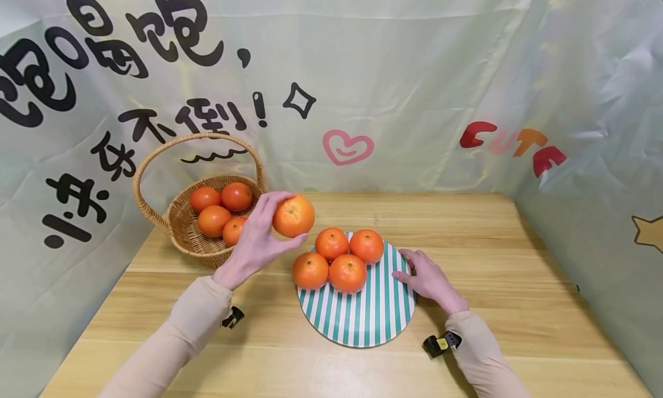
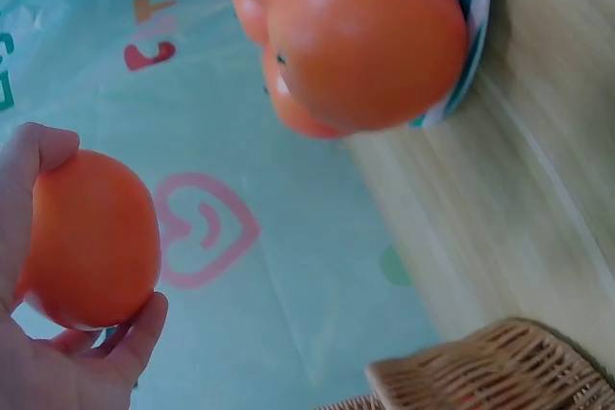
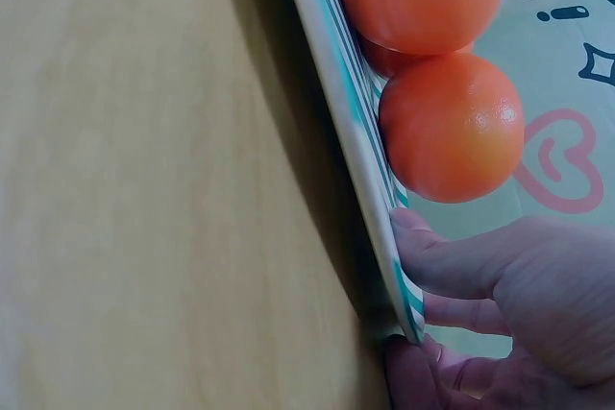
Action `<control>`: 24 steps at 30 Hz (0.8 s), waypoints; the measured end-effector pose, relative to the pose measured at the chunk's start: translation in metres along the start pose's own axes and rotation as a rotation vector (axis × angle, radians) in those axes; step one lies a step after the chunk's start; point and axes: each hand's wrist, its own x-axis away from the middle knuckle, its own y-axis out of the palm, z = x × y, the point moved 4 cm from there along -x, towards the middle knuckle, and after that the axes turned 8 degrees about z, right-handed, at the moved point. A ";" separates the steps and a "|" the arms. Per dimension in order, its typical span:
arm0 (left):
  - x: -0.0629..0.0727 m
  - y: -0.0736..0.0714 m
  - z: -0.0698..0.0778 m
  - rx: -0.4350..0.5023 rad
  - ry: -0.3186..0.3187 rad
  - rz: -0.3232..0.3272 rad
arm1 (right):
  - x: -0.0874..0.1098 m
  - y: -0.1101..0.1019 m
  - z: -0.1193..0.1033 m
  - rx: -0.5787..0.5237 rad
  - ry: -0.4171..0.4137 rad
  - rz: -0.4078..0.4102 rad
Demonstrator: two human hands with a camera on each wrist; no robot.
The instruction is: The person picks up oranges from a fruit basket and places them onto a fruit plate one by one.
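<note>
Someone's left hand (image 1: 254, 237) has its fingers curled around one big orange (image 1: 293, 215), thumb below and fingers above, open just as wide as the fruit. That fruit is up in the air, with the wooden table (image 1: 518, 260) below it.

Just left of this hand stands a wicker basket (image 1: 181, 217) with a tall round handle. Four more oranges (image 1: 214, 221) show inside it, and the hand hides part of the nearest one and a bit of the basket's rim.

To the right of the left hand, and a little closer to the person, is a round striped plate (image 1: 357, 323), green and white. Four plate oranges (image 1: 348, 273) sit bunched on its far left part, so they are in between the two hands. The stripes near the right hand are bare.

That right hand (image 1: 429, 274) pinches the plate's edge, thumb on top and fingers underneath. Near its wrist, by the sleeve (image 1: 476, 340), is a small black gadget (image 1: 434, 346).

Past both hands hangs a pale cloth (image 1: 414, 70) with big black writing (image 1: 204, 119), a pink heart (image 1: 348, 153) and the word "CUTE" (image 1: 529, 140).
</note>
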 end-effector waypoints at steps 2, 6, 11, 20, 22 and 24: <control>0.002 0.001 0.005 0.016 0.002 -0.020 | 0.000 0.000 0.000 0.000 -0.002 0.001; 0.006 0.005 0.014 0.043 0.001 -0.061 | -0.001 0.000 0.001 -0.001 -0.005 0.002; 0.011 0.012 0.022 0.025 0.037 -0.098 | -0.001 0.001 0.001 0.000 -0.012 0.004; 0.029 0.025 0.038 0.028 0.119 -0.186 | -0.001 0.001 0.002 0.000 -0.009 0.001; 0.033 0.029 0.040 0.027 0.135 -0.217 | -0.001 0.001 0.002 0.000 -0.004 0.000; 0.038 0.032 0.041 0.017 0.155 -0.245 | -0.001 0.001 0.002 -0.001 -0.002 -0.001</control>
